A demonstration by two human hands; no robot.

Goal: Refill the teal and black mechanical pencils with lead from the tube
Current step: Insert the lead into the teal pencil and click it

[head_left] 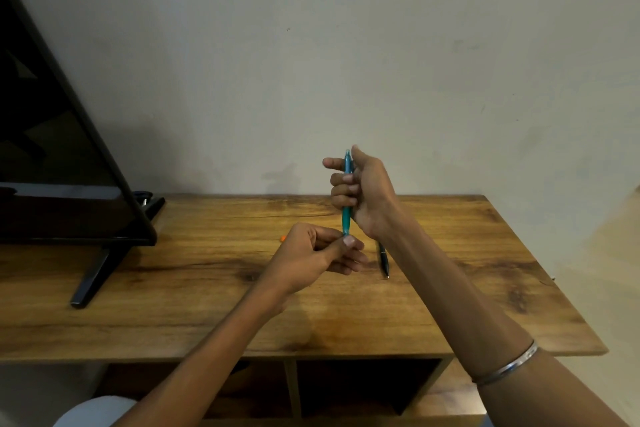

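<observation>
While the right hand [360, 194] is raised above the counter [207, 288] with its forearm slanting up from the lower right, its fingers [341, 189] curl round the teal pencil [347, 218], which stands nearly upright; the thumb points up beside the pencil's top end and the forefinger hooks across it. Below, the left hand [311, 258] reaches in from the lower left, its thumb and forefinger pressed together at the pencil's bottom end, pinching it or something small there; which, I cannot tell. Its other fingers are loosely curled beneath. The teal pencil is slim, translucent plastic. The black pencil [383, 262] lies flat on the counter just right of the left hand, partly hidden by the right wrist, slender and glossy with a pale tip. A small orange bit [283, 238] peeks out behind the left hand. The counter is warm, grained wood with dark knots. A thin metal bangle [509, 366] circles the right forearm. A glossy black screen [52, 149] on an angled leg stands at left.
</observation>
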